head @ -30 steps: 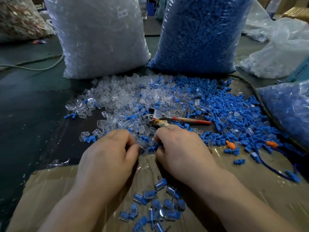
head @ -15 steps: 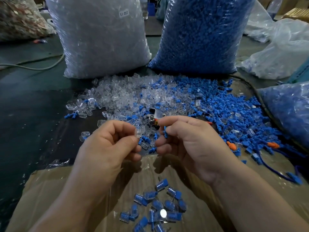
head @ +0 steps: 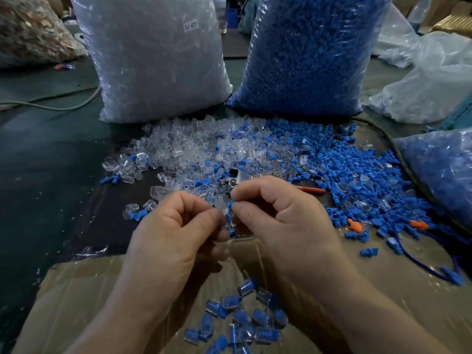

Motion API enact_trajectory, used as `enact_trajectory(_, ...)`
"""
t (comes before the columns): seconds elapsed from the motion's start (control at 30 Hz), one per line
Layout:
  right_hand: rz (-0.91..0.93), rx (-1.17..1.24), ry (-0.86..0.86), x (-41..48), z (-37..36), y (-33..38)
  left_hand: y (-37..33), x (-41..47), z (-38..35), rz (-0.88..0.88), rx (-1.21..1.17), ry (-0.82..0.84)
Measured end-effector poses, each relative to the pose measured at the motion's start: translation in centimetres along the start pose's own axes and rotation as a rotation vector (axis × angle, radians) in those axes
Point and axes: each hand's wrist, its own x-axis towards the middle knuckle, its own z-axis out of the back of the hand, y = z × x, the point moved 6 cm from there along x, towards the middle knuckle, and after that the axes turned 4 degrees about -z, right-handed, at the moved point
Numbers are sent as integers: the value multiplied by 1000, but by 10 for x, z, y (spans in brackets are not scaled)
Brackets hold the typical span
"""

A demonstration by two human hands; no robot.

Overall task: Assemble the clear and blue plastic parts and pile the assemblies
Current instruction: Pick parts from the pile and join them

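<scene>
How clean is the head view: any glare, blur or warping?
Head view: left hand and right hand sharp at centre; the clear part pinched by the left hand barely shows against clutter; glare streaks on the clear bag and blue bag; wide-angle bending leans both bags outward; pile of assemblies at bottom looks soft.

Left hand [head: 176, 233] and right hand [head: 277, 215] curled, fingertips meeting; both seemingly pinching.

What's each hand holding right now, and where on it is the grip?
Left hand pinches a clear part by one end, thumb and forefinger; right hand pinches a blue part, its grip spot mostly hidden.
</scene>
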Motion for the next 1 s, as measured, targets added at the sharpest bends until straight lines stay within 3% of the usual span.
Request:
enact_trajectory(0.13,222,-260,-38,-2,-4,9,1,1,-2,-33,32,26)
enact_trajectory(0.33,390,-319,-33,-5,-9,15,2,-1,-4,17,-14,32)
enact_trajectory(0.6,409,-367,-1,-5,-10,13,2,-1,-3,-6,35,19)
enact_trajectory(0.93,490,-426,-93,-7,-9,21,1,1,0,-106,56,10)
enact_trajectory(1.0,466,-427,-41,-6,-10,20,2,1,0,-77,1,19)
